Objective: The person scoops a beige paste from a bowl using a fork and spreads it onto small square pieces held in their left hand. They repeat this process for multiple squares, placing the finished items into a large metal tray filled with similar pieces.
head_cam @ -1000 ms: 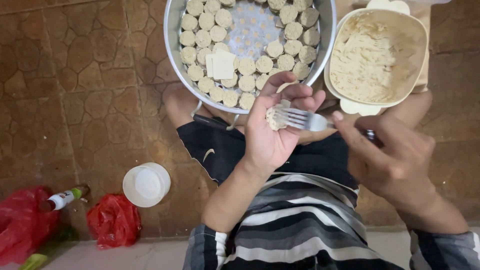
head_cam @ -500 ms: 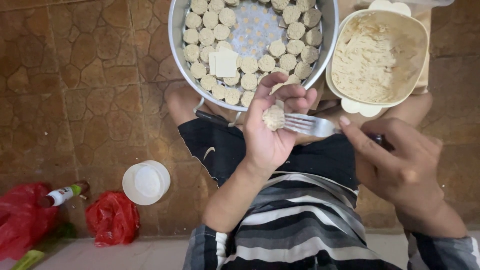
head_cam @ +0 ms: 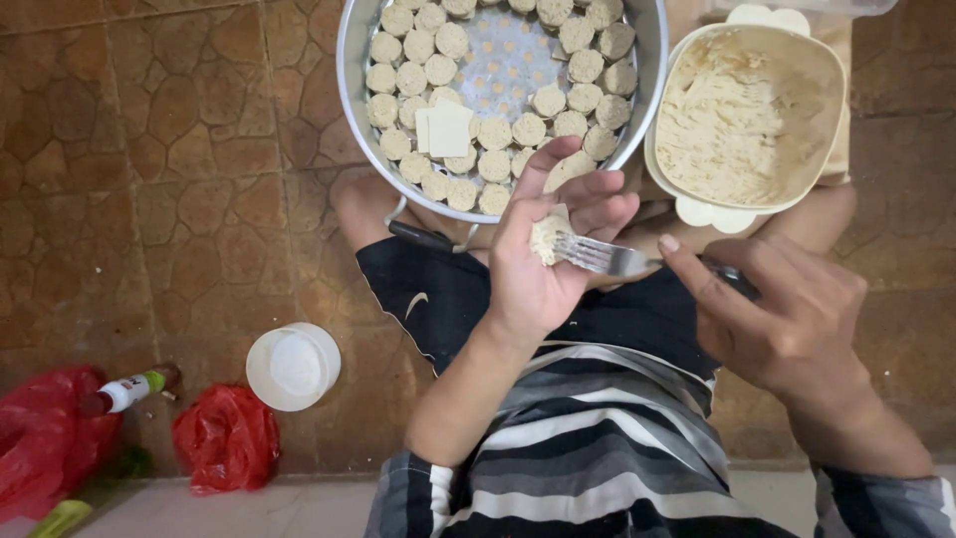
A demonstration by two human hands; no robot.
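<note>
The left hand (head_cam: 546,261) cups a small dumpling (head_cam: 546,237) in its curled fingers. The right hand (head_cam: 787,314) grips a fork (head_cam: 609,257), tines touching the dumpling. Just beyond sit a metal steamer tray (head_cam: 351,90) ringed with dumplings and, right of it, a cream tub of filling (head_cam: 749,115).

Beyond the hands sits a silver steamer tray (head_cam: 351,90) of pale beige dumplings (head_cam: 495,132) beside a cream bowl (head_cam: 697,207) of tan filling (head_cam: 742,110), while nearer them lie a grey, black and white striped shirt (head_cam: 588,438), black shorts (head_cam: 438,299), red bags (head_cam: 227,438) and brown stone-patterned floor tiles (head_cam: 169,179).
</note>
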